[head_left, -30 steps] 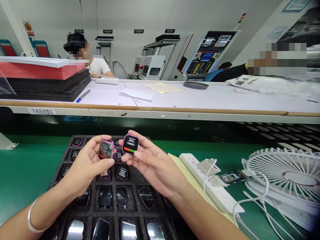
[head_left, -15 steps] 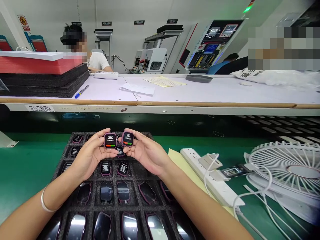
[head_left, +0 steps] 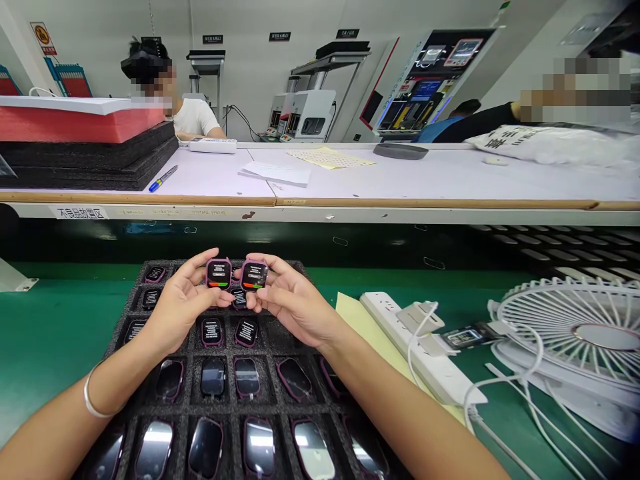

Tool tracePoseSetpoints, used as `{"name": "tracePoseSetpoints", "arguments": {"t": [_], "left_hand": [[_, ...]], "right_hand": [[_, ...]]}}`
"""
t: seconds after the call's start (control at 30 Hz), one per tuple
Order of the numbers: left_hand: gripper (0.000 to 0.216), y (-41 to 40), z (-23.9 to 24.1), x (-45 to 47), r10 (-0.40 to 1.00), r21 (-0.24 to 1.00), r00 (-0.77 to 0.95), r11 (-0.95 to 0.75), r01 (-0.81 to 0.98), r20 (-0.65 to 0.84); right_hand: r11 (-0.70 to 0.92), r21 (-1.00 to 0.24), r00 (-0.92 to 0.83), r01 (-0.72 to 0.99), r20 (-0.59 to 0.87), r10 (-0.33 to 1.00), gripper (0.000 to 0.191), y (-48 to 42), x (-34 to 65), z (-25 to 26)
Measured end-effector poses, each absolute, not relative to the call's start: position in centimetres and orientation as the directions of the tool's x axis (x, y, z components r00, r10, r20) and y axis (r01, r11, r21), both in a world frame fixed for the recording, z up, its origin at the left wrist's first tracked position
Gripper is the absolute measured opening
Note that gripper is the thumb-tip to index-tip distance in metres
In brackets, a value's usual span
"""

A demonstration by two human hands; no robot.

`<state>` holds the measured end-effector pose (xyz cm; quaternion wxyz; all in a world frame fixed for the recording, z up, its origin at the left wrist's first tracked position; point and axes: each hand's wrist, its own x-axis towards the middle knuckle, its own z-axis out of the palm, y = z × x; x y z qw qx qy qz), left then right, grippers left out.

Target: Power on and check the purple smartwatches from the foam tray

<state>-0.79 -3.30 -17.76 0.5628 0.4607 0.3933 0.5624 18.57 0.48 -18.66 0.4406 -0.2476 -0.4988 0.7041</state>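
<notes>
Between the fingers of my left hand [head_left: 183,300] is a smartwatch [head_left: 219,272] with a purple case and no strap. My right hand [head_left: 295,300] grips a matching smartwatch [head_left: 255,274] beside it. Both screens face me, lit with white text over a red and green bar. My thumbs lie at the lower edges of the two screens. Below them is a black foam tray [head_left: 193,417], its compartments holding several more purple-cased watches. Some in the far rows, like this watch [head_left: 211,331], show white text; nearer ones, such as this watch [head_left: 205,447], have dark screens.
Right of the tray lie a yellow sheet [head_left: 350,313], a white power strip [head_left: 420,353] with cables, and a white fan [head_left: 575,333]. A raised shelf [head_left: 340,190] crosses behind, carrying foam sheets [head_left: 80,160] and a pen [head_left: 163,179]. A person [head_left: 193,119] sits beyond it.
Both thumbs have moved in onto the lower edges of the watch screens. The two watches stay side by side, slightly higher in view.
</notes>
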Motion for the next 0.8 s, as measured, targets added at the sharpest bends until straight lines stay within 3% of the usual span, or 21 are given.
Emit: {"name": "tracePoseSetpoints", "arguments": {"t": [0.8], "left_hand": [[0.059, -3.23, -18.09, -0.67, 0.992, 0.97, 0.063, -0.089, -0.226, 0.106]], "right_hand": [[-0.064, -0.925, -0.505, -0.374, 0.145, 0.851, 0.048, 0.48, 18.35, -18.88]]}}
